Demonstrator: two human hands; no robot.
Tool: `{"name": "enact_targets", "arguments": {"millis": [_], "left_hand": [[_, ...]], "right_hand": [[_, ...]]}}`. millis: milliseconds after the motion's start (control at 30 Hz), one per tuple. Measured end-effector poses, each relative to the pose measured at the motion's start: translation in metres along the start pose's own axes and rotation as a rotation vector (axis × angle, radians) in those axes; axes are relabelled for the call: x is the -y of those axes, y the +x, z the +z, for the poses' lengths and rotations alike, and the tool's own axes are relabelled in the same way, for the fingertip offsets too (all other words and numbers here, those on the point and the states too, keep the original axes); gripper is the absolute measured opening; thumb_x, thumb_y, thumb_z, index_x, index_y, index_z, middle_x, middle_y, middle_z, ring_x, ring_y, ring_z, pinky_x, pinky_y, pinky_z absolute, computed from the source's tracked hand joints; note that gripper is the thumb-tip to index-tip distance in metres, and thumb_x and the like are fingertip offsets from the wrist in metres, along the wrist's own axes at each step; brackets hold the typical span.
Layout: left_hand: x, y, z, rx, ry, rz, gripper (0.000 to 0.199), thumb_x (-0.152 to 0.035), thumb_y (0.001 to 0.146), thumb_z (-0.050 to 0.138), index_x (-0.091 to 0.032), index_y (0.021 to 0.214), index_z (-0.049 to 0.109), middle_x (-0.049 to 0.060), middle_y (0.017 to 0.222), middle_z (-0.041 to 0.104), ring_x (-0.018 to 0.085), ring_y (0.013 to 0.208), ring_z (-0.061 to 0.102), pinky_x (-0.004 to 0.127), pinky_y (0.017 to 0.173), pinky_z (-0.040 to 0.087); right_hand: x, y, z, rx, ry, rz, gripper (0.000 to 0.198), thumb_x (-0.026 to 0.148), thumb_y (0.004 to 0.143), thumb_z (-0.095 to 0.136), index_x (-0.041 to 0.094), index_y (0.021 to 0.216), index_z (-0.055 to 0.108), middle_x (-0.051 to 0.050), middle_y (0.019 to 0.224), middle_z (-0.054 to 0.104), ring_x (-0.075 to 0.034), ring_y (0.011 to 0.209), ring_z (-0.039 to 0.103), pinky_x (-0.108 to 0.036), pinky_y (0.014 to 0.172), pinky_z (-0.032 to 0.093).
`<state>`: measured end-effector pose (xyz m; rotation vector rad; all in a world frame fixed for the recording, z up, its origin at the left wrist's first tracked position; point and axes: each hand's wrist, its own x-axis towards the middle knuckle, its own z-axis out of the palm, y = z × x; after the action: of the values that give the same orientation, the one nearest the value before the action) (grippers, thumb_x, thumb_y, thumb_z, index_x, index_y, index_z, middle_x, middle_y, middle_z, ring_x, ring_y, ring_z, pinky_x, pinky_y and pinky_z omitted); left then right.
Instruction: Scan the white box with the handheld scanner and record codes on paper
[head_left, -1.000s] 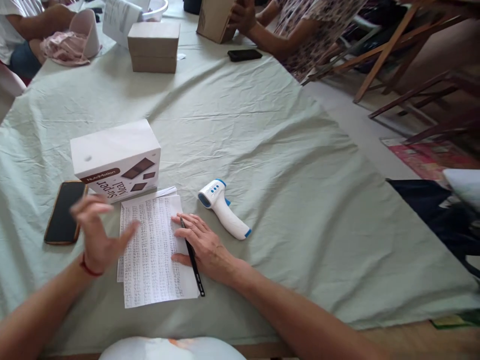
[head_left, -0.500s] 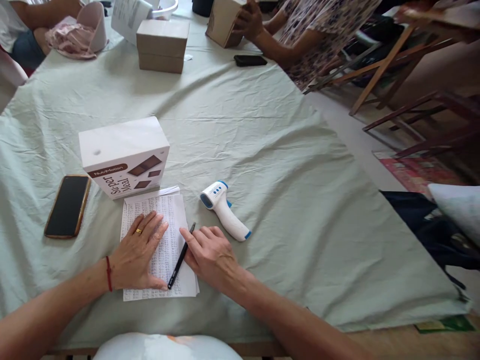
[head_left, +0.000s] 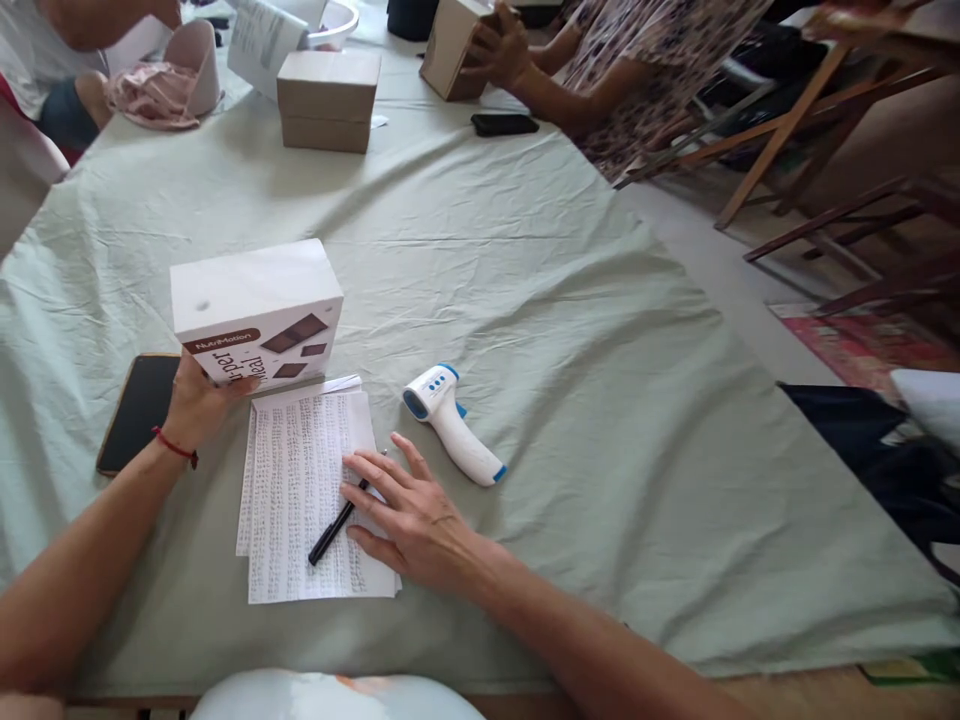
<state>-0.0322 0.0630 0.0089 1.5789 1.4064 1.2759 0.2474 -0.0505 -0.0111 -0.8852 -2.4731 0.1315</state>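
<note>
My left hand is at the lower left corner of a white NutriMotion box, thumb across its printed front and the other fingers mostly hidden along its side. My right hand lies with fingers spread over the right part of the handwritten sheets. Under those fingers a black pen rests slantwise on the paper. Just beyond the right hand lies a white and blue infrared thermometer. Partly covered by my left hand and the box, a smartphone lies to the left.
A light green cloth covers the table. At the far side stand a brown cardboard box and a pink hat. One person's hands hold another cardboard box, with a dark phone nearby. Wooden furniture stands at the right.
My left hand has left the sheets and moved up and left onto the white box, which has turned slightly. My right fingers have spread, and the pen has shifted and tilted flatter.
</note>
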Motion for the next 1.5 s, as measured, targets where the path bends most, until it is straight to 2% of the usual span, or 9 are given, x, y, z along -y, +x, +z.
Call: {"name": "enact_targets", "arguments": {"millis": [133, 300, 600, 733, 833, 967, 1167, 1300, 1500], "left_hand": [[-0.011, -0.003, 0.004, -0.168, 0.032, 0.036, 0.057, -0.035, 0.055, 0.09, -0.021, 0.099, 0.056, 0.005, 0.095, 0.068, 0.024, 0.088, 0.066, 0.041, 0.077, 0.058], [-0.028, -0.024, 0.01, -0.136, -0.075, 0.068, 0.053, -0.043, 0.063, 0.085, -0.02, 0.098, 0.053, 0.005, 0.095, 0.068, 0.023, 0.086, 0.067, 0.038, 0.075, 0.059], [-0.013, -0.039, 0.019, -0.095, -0.101, -0.046, 0.057, -0.045, 0.067, 0.082, -0.022, 0.104, 0.045, 0.006, 0.098, 0.066, 0.023, 0.086, 0.066, 0.038, 0.073, 0.059], [-0.013, -0.037, 0.018, -0.079, -0.111, -0.053, 0.054, -0.048, 0.07, 0.08, -0.021, 0.104, 0.047, 0.007, 0.102, 0.065, 0.024, 0.09, 0.065, 0.04, 0.079, 0.057], [-0.012, -0.037, 0.017, -0.057, -0.112, -0.077, 0.054, -0.048, 0.07, 0.079, -0.021, 0.105, 0.048, 0.008, 0.103, 0.066, 0.025, 0.092, 0.066, 0.041, 0.08, 0.057], [-0.008, -0.036, 0.016, -0.05, -0.147, -0.128, 0.059, -0.051, 0.069, 0.08, -0.019, 0.109, 0.049, 0.01, 0.106, 0.067, 0.027, 0.095, 0.066, 0.042, 0.082, 0.057], [-0.005, -0.035, 0.015, -0.026, -0.178, -0.145, 0.064, -0.051, 0.07, 0.08, -0.017, 0.115, 0.05, 0.013, 0.113, 0.066, 0.028, 0.103, 0.064, 0.044, 0.088, 0.055], [-0.008, -0.036, 0.015, -0.029, -0.171, -0.179, 0.061, -0.051, 0.07, 0.08, -0.017, 0.112, 0.051, 0.012, 0.111, 0.068, 0.028, 0.099, 0.066, 0.045, 0.086, 0.056], [-0.014, -0.037, 0.016, -0.042, -0.177, -0.163, 0.057, -0.051, 0.069, 0.079, -0.019, 0.105, 0.05, 0.009, 0.107, 0.069, 0.027, 0.096, 0.067, 0.044, 0.081, 0.058]], "right_hand": [[-0.005, -0.002, 0.004, -0.015, 0.012, -0.007, 0.029, 0.041, 0.096, 0.053, 0.017, 0.105, 0.066, -0.014, 0.123, 0.066, -0.025, 0.118, 0.058, -0.055, 0.114, 0.028], [-0.009, -0.002, 0.009, -0.045, 0.029, 0.023, 0.02, 0.035, 0.095, 0.058, 0.02, 0.101, 0.069, -0.011, 0.119, 0.068, -0.022, 0.113, 0.06, -0.052, 0.113, 0.03], [-0.01, 0.004, -0.004, -0.066, 0.065, 0.027, 0.028, 0.039, 0.092, 0.06, 0.019, 0.111, 0.064, -0.014, 0.121, 0.066, -0.026, 0.116, 0.059, -0.056, 0.111, 0.032], [-0.041, -0.005, -0.016, -0.211, -0.185, 0.37, 0.035, 0.036, 0.09, 0.061, 0.014, 0.117, 0.062, -0.021, 0.126, 0.059, -0.033, 0.119, 0.053, -0.051, 0.099, 0.045], [-0.071, -0.017, -0.015, -0.116, -0.263, 0.687, 0.048, 0.044, 0.086, 0.062, 0.009, 0.118, 0.06, -0.023, 0.11, 0.061, -0.035, 0.103, 0.057, -0.049, 0.085, 0.049], [-0.08, -0.013, -0.02, -0.101, 0.109, 0.856, 0.036, 0.048, 0.08, 0.061, 0.017, 0.099, 0.064, -0.011, 0.093, 0.062, -0.027, 0.086, 0.059, -0.039, 0.074, 0.049], [-0.023, 0.048, -0.034, -0.026, 1.147, 0.792, 0.03, 0.048, 0.08, 0.059, 0.018, 0.083, 0.058, -0.001, 0.065, 0.055, -0.014, 0.059, 0.049, -0.029, 0.057, 0.04], [0.005, 0.08, -0.017, -0.005, 1.277, 0.784, 0.031, 0.042, 0.078, 0.063, 0.02, 0.063, 0.047, 0.004, 0.053, 0.045, -0.009, 0.05, 0.038, -0.026, 0.052, 0.032], [0.008, 0.086, 0.005, 0.005, 1.394, 0.842, 0.03, 0.046, 0.077, 0.062, 0.019, 0.07, 0.05, 0.003, 0.057, 0.05, -0.01, 0.052, 0.043, -0.026, 0.052, 0.033]]}}
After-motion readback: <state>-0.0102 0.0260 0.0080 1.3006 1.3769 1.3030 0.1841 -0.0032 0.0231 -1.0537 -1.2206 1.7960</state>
